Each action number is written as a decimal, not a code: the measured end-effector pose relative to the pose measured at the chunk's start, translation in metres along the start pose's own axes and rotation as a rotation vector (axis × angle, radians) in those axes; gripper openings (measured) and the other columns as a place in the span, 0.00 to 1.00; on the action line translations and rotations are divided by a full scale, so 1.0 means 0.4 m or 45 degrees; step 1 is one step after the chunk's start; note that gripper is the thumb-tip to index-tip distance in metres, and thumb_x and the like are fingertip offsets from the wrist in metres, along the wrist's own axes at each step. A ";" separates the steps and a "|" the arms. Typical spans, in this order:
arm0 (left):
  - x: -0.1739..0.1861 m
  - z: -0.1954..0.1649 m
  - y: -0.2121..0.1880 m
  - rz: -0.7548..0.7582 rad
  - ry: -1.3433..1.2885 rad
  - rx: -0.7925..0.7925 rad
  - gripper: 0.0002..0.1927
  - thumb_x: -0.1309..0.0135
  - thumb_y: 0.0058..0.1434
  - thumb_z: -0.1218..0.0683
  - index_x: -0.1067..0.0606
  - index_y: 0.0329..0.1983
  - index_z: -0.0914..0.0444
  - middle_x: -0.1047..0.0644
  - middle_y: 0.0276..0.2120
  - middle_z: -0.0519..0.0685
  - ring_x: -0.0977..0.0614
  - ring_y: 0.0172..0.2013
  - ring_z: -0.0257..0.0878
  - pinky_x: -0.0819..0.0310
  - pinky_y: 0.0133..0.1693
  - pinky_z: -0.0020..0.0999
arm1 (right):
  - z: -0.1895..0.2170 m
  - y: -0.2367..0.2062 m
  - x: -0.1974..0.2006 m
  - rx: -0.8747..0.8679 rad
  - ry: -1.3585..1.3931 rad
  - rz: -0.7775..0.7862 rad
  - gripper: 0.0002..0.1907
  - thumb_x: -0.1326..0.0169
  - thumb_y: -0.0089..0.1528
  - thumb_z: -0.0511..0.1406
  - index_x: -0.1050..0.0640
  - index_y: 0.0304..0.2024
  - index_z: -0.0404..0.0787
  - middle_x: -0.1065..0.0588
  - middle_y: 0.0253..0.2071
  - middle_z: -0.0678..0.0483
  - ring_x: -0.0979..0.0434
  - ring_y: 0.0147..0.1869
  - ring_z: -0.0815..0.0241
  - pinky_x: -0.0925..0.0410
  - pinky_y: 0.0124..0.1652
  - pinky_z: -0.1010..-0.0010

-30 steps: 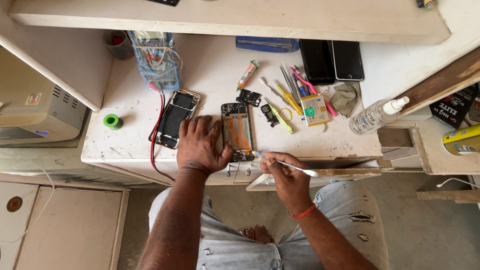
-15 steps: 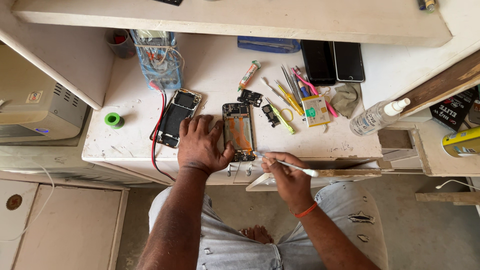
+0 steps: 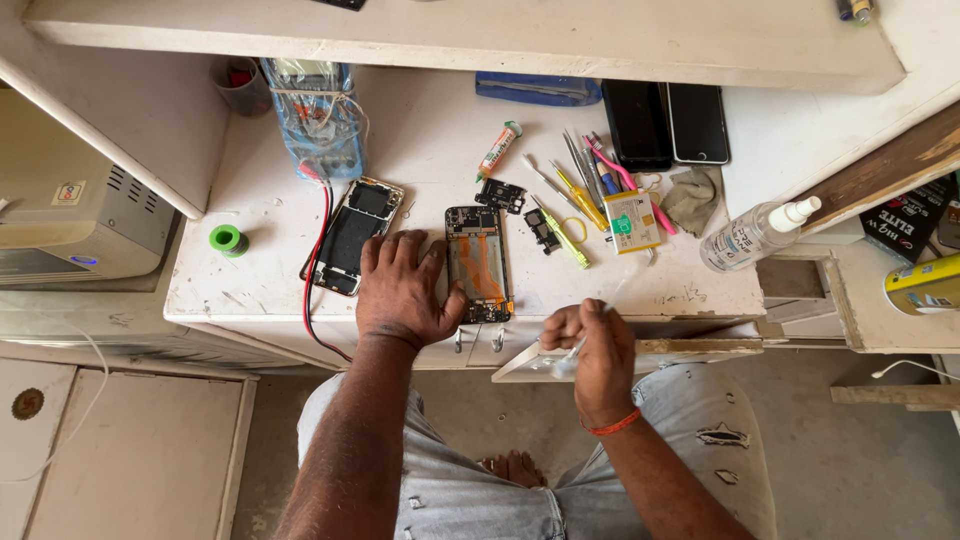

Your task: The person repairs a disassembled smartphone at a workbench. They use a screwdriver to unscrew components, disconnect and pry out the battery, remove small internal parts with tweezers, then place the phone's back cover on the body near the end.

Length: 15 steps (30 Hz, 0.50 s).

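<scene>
An opened phone [image 3: 479, 263] with its board and orange flex bare lies near the front edge of a white workbench [image 3: 430, 160]. My left hand [image 3: 402, 285] rests flat on the bench, its thumb against the phone's left side. My right hand [image 3: 590, 348] hovers over the open drawer [image 3: 530, 365] below the front edge, fingers closed around a thin white tool whose tip points down into the drawer. A second dismantled phone [image 3: 352, 235] lies to the left, with red and black wires running to it.
Screwdrivers and tweezers [image 3: 580, 190], a small battery [image 3: 632, 221], a black bracket [image 3: 500, 195], a tube [image 3: 498, 150], two dark phones [image 3: 665, 122], a spray bottle [image 3: 755, 235], a green tape roll [image 3: 228, 239] and a blue meter [image 3: 318, 115] sit on the bench.
My right hand has pulled back from the phone's lower edge and turned down over the drawer, the white tool now pointing downward. My left hand stayed put.
</scene>
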State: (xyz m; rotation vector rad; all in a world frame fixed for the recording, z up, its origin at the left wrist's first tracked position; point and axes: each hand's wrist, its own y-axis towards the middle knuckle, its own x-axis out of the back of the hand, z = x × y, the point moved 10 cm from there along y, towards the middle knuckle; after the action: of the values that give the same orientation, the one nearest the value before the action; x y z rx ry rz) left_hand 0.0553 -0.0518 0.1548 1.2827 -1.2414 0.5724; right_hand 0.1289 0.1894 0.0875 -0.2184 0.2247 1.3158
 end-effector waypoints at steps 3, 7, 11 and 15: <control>0.003 -0.002 -0.001 -0.012 0.002 -0.008 0.32 0.50 0.55 0.40 0.22 0.57 0.62 0.25 0.57 0.57 0.29 0.60 0.53 0.47 0.66 0.57 | -0.023 0.008 -0.026 -0.055 -0.107 0.062 0.18 0.57 0.71 0.42 0.24 0.37 0.34 0.20 0.33 0.48 0.18 0.31 0.60 0.23 0.35 0.68; 0.010 -0.004 -0.003 -0.036 -0.012 -0.015 0.32 0.49 0.54 0.40 0.22 0.56 0.62 0.25 0.56 0.57 0.29 0.60 0.54 0.46 0.66 0.56 | -0.075 0.010 -0.054 -0.270 -0.512 0.154 0.17 0.54 0.69 0.42 0.20 0.43 0.36 0.22 0.29 0.50 0.31 0.20 0.66 0.35 0.22 0.73; 0.012 -0.005 -0.001 -0.057 -0.018 -0.026 0.32 0.49 0.53 0.40 0.22 0.56 0.63 0.25 0.55 0.57 0.28 0.59 0.53 0.45 0.66 0.56 | -0.103 -0.016 -0.075 -0.454 -0.655 0.265 0.17 0.51 0.68 0.43 0.17 0.45 0.38 0.23 0.24 0.51 0.33 0.18 0.69 0.37 0.18 0.75; 0.015 -0.007 -0.005 -0.081 -0.020 -0.034 0.31 0.49 0.53 0.41 0.21 0.56 0.63 0.25 0.55 0.57 0.27 0.59 0.53 0.45 0.66 0.56 | -0.123 -0.043 -0.093 -0.622 -0.402 0.235 0.17 0.48 0.67 0.44 0.16 0.45 0.39 0.25 0.24 0.55 0.31 0.22 0.72 0.39 0.18 0.76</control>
State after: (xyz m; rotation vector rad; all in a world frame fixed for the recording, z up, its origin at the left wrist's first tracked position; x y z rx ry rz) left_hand 0.0601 -0.0516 0.1598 1.3014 -1.2136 0.4993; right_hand 0.1348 0.1368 0.0514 -0.4041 -0.3575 1.5540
